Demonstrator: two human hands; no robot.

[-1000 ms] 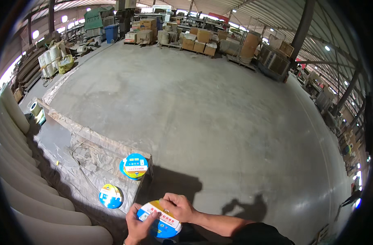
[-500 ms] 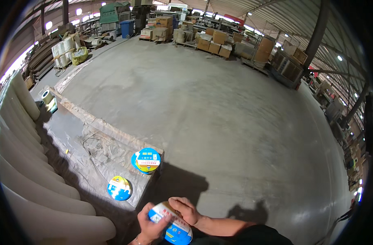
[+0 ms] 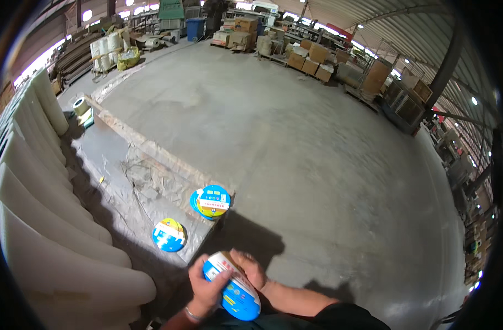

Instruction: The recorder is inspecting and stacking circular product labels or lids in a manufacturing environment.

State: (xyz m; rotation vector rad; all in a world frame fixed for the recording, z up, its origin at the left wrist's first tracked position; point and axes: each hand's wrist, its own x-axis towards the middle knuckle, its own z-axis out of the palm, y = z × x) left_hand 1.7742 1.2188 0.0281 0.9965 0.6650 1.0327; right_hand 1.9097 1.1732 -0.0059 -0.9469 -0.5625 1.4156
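Observation:
Low in front of me, a round disc (image 3: pixel 241 297) printed in blue, white and yellow is held tilted between both hands. My left hand (image 3: pixel 206 286) grips its left edge, with the thumb across the printed face. My right hand (image 3: pixel 252 270) has its fingers closed at the upper right edge, and part of the disc is hidden behind them. Just beyond my hands, similar printed discs (image 3: pixel 213 201) lie overlapping at the corner of a film-covered table (image 3: pixel 152 187). Another blue and yellow pile of discs (image 3: pixel 169 235) lies nearer, to their left.
Large white rolls (image 3: pixel 70 258) stand in a row along the left. A small roll (image 3: pixel 80 105) sits at the table's far end. Grey concrete floor (image 3: pixel 317 165) stretches beyond. Cardboard boxes (image 3: pixel 317 53), a blue bin (image 3: pixel 195 28) and wrapped white rolls (image 3: pixel 105 52) stand far off.
The view has shifted, so the table and far goods sit further right and higher. Both hands keep hold of the disc, which has turned slightly to show more of its face.

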